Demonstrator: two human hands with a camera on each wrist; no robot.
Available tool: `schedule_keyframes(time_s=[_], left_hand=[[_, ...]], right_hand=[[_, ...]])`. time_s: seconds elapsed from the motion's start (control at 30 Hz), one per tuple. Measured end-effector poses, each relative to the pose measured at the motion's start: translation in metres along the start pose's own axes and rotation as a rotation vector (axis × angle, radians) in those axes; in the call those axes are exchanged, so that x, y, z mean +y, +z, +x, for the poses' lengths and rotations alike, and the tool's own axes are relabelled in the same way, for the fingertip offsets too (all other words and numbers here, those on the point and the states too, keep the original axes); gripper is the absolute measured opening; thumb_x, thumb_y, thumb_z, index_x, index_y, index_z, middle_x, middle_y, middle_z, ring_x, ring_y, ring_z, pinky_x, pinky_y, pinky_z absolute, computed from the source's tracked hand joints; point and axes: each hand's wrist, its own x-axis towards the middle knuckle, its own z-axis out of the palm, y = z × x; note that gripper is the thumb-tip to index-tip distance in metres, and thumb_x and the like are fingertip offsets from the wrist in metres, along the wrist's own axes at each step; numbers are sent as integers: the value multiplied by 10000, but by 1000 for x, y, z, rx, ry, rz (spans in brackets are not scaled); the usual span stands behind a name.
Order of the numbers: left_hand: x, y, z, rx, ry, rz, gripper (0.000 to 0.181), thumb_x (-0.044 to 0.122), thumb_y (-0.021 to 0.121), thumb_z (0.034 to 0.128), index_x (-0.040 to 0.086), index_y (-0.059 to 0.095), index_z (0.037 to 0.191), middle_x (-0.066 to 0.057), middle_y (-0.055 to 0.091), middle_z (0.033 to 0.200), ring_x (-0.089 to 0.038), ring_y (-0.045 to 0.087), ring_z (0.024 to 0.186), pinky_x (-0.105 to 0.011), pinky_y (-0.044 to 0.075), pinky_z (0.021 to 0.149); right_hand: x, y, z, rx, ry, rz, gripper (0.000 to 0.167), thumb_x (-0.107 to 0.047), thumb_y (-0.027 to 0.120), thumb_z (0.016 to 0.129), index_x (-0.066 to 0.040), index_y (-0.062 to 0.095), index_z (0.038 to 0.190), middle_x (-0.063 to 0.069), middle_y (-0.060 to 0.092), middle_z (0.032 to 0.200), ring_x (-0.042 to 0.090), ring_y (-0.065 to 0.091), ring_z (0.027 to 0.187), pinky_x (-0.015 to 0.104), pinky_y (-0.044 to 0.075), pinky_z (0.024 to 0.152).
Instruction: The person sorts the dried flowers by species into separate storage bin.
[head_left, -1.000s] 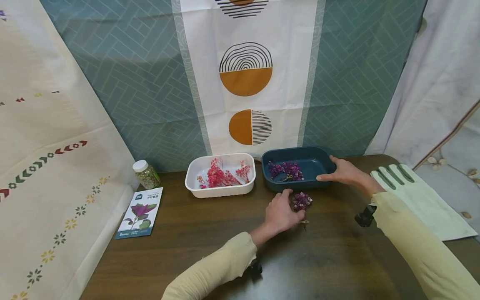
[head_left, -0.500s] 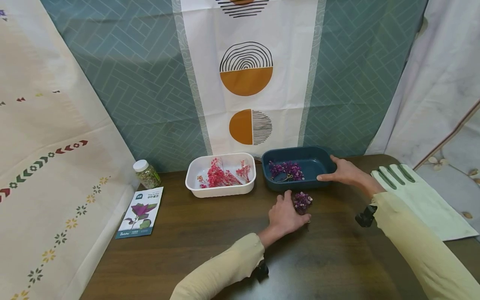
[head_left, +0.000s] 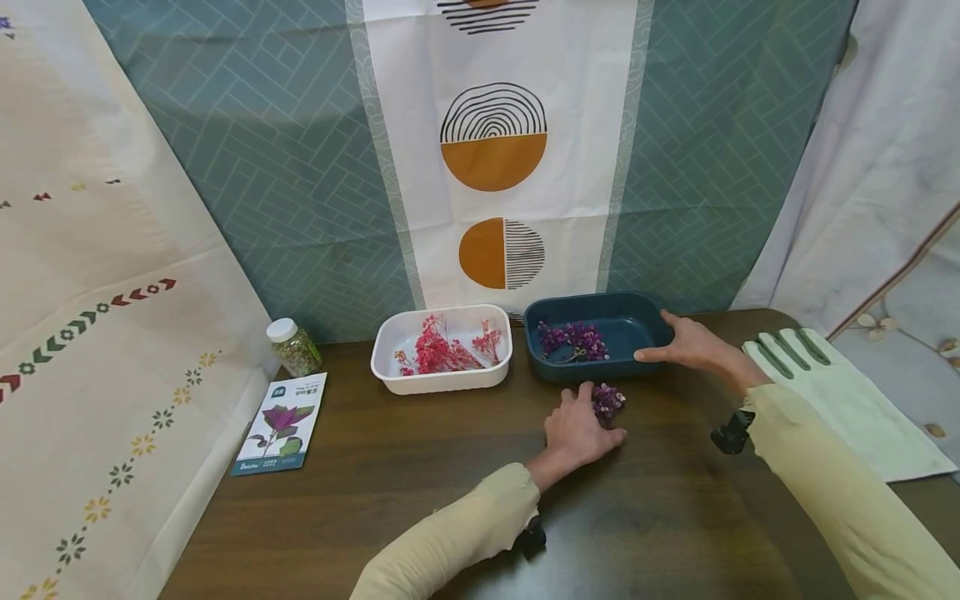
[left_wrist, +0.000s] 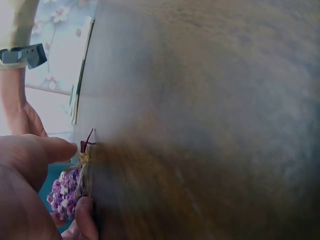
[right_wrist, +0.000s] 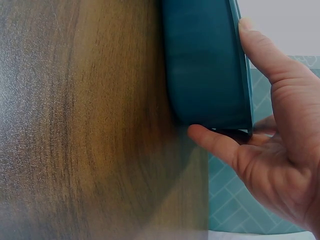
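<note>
In the head view my left hand (head_left: 579, 429) is low over the table beside a small bunch of purple dried flowers (head_left: 608, 402). The left wrist view shows this flower bunch (left_wrist: 65, 192) between the spread thumb and fingers, the thumb tip close to its tied stems; firm contact cannot be made out. My right hand (head_left: 693, 342) holds the right end of a dark blue rectangular plastic tub (head_left: 637, 333), the thumb (right_wrist: 262, 47) on its rim and the fingers against its outer wall. More purple dried flowers (head_left: 573, 342) lie inside the tub's left half.
Left of the blue tub stands a white tub (head_left: 442, 383) with pink dried flowers (head_left: 438, 348). Farther left are a white-capped jar (head_left: 297, 350) and a printed flower card (head_left: 279, 425). Pale green gloves (head_left: 840, 400) lie at the right. A patterned cloth (head_left: 495, 208) hangs behind.
My left hand has shifted a little to the right around the purple flower bunch, covering its tied stems in the head view. My right hand and the blue tub have stayed put.
</note>
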Motion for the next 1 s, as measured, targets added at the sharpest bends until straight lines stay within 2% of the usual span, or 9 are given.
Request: schedule_keyframes(time_s=[0.13, 0.33, 0.57, 1.0], left_hand=[[-2, -1, 0, -6, 31, 9, 713, 477, 834, 777, 205, 538, 1367, -77, 595, 1118, -253, 635, 946, -441, 545, 811], [-5, -4, 1, -8, 94, -2, 633, 343, 830, 806, 221, 546, 1358, -63, 644, 1122, -223, 636, 946, -402, 554, 789], [-9, -5, -1, 9, 156, -22, 600, 223, 803, 801, 201, 565, 1351, -65, 687, 1097, -215, 657, 927, -366, 554, 728], [-8, -14, -8, -35, 230, -80, 592, 207, 780, 848, 214, 531, 1385, -27, 687, 1153, -150, 648, 915, -340, 548, 733]], right_hand=[[0, 0, 0, 2, -11, -6, 1211, -591, 723, 845, 170, 57, 1511, 452, 167, 1501, 585, 252, 1358, 670, 306, 1058], [2, -1, 0, 2, -17, -3, 1218, -597, 722, 843, 167, 51, 1513, 448, 157, 1507, 581, 246, 1362, 668, 307, 1060], [2, 0, -1, -2, -18, 0, 1214, -595, 720, 846, 161, 47, 1517, 446, 150, 1511, 581, 252, 1359, 669, 321, 1051], [1, 1, 0, 3, -11, 9, 1221, -593, 725, 841, 167, 46, 1513, 447, 141, 1512, 588, 230, 1366, 675, 292, 1063]])
